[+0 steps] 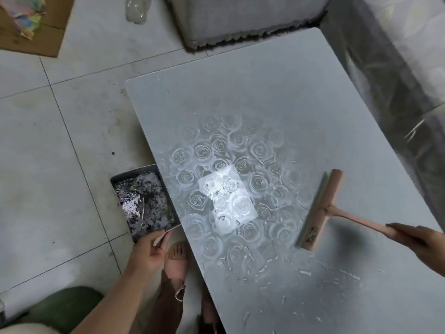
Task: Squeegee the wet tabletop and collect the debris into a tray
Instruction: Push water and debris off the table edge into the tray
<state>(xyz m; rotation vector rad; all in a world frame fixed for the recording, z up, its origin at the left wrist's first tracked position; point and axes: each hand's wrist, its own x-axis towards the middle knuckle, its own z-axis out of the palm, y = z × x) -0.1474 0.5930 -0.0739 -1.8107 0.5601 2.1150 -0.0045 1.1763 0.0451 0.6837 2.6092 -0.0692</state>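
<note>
A pale grey tabletop [252, 88] with a rose pattern at its middle is wet, with water streaks and droplets near the front. My right hand [419, 239] grips the handle of a pink squeegee [321, 209] whose blade rests on the table's right side. My left hand [150, 249] holds the near corner of a dark grey tray [134, 175] against the table's left edge, just below the surface. The tray holds dark wet debris and water.
A grey tiled floor [48, 165] lies to the left. A flattened cardboard sheet [48, 42] with colourful scraps sits at top left, a grey cushioned block [240, 18] behind the table, and a reflective grey wall [397, 68] along the right. My sandalled foot [177, 261] stands by the table's edge.
</note>
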